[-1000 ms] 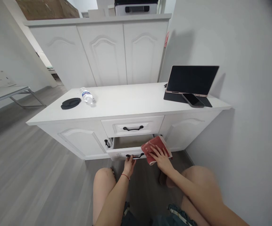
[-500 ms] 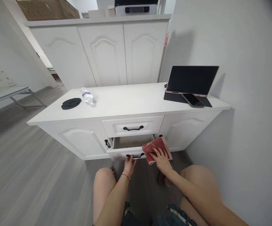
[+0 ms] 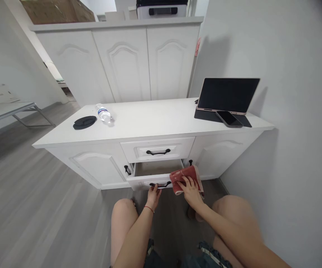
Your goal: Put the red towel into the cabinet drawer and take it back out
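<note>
My left hand (image 3: 153, 196) has its fingers wrapped round the black drawer handle (image 3: 163, 185) on the front of the lower drawer (image 3: 140, 185). That drawer is pulled part way out, and its bare inside shows. In my right hand (image 3: 191, 191) is a folded red cloth (image 3: 183, 174) with a pale edge, held beside the drawer's right front corner. Its thumb is hidden behind the cloth. Just above, the upper drawer (image 3: 135, 150) is closed.
On the white cabinet top (image 3: 149, 119) a clear plastic bottle (image 3: 104, 114) lies near a flat black object (image 3: 84, 122). To the right stand a tablet (image 3: 228, 95) and a phone (image 3: 229, 119). Cabinet doors (image 3: 96, 169) flank the drawers. My knees are close to the cabinet, and a wall (image 3: 303, 111) rises at right.
My right hand and the red cloth have shifted very slightly, with the cloth's top edge a little lower. The left hand and the drawer stay as they were.
</note>
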